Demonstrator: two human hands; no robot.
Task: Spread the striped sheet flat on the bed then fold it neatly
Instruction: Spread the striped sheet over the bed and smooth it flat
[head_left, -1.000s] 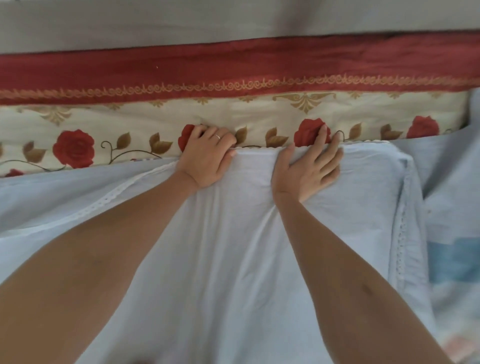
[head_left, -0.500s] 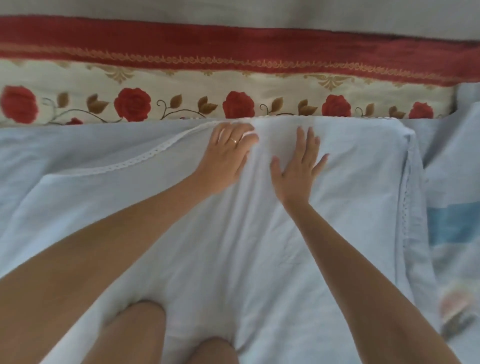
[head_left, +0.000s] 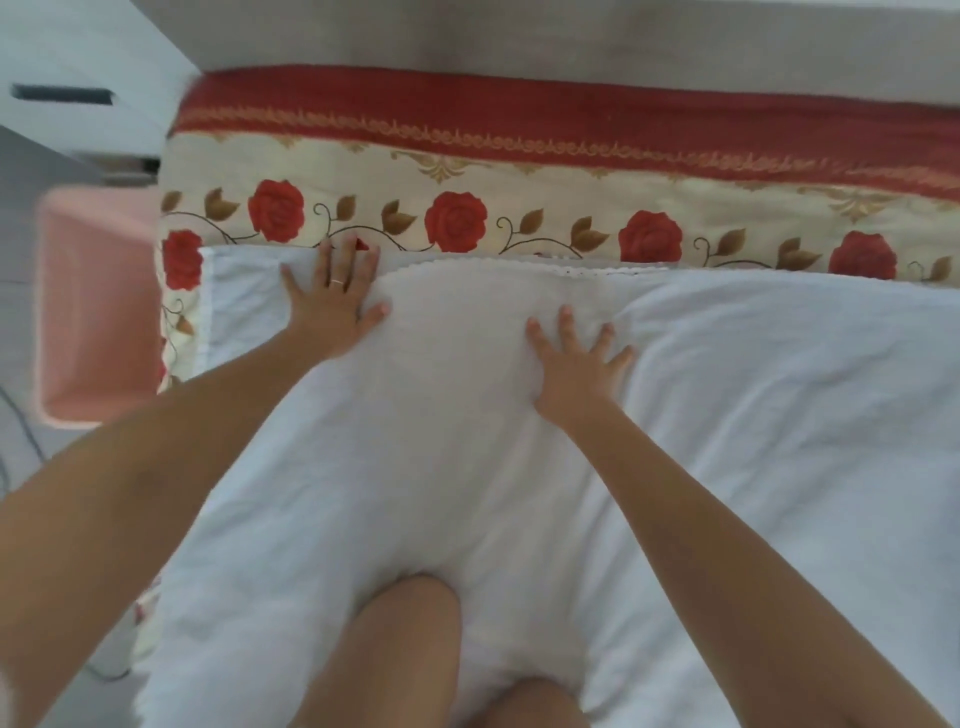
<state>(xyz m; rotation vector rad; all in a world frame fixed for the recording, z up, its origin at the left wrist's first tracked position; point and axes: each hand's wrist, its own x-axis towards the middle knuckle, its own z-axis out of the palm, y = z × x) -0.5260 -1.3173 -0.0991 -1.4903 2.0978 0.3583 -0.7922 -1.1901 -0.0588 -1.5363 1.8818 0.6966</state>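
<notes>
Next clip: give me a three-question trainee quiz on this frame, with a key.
1. True or false: the left hand grips a bunched corner of the sheet.
2. Multiple choice: the right hand is A) flat on the sheet, fingers spread; B) resting on a knee; C) closed in a fist.
3. Short answer: what pattern shows on the cover beyond the sheet's lace edge?

Key: 1 false, its fingers lie straight; 2 A; 3 red roses.

Pale white sheet (head_left: 519, 467), lace-edged, spread wrinkled over the rose-patterned bed (head_left: 571, 218).
</notes>
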